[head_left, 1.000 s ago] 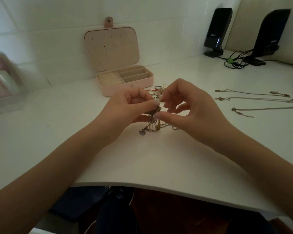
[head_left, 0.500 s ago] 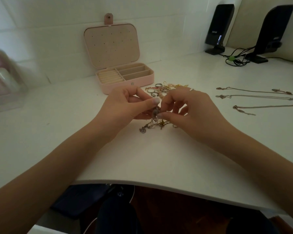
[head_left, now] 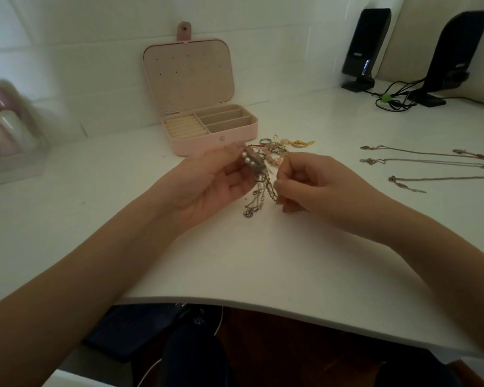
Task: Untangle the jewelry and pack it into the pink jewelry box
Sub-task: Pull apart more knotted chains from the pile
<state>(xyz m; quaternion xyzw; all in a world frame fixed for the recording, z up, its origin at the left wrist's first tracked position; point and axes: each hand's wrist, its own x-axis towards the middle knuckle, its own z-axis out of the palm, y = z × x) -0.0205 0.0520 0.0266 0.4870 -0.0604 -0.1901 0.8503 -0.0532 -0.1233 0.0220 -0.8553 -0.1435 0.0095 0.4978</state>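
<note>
Bare white desk [head_left: 263, 261] fills the lower middle of the frame, between the two forearms and the near edge. At upper centre the pink jewelry box [head_left: 210, 135] stands open, its lid upright against the wall. Just right of its front lies a heap of rings and beads [head_left: 277, 148]. Three chains [head_left: 430, 163] stretch across the right side. Two black speakers [head_left: 366, 48] with cables crowd the upper right corner. A blurred clear container [head_left: 9, 135] sits at the left edge.
</note>
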